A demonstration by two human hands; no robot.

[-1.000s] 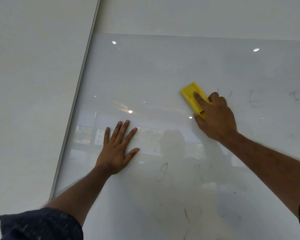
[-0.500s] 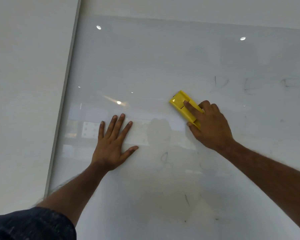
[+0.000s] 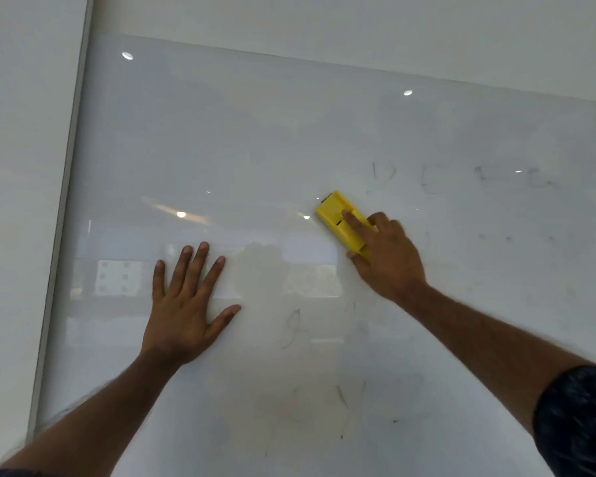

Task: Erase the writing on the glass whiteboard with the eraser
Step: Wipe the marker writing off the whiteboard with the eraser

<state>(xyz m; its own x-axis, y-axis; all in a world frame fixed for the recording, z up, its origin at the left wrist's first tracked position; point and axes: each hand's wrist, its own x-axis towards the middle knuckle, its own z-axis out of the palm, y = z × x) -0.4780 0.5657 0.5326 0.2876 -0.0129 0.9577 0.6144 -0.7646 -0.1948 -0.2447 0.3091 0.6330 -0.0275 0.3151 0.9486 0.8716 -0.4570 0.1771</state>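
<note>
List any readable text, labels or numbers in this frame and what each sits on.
"D": faint marker letter on the glass whiteboard, upper right of the yellow eraser.
Faint marks to its right: half wiped, too smeared to read.
Curled stroke between the hands: not legible as a character.
Smudges lower on the board: unreadable.
Eraser: no label or brand visible.
</note>
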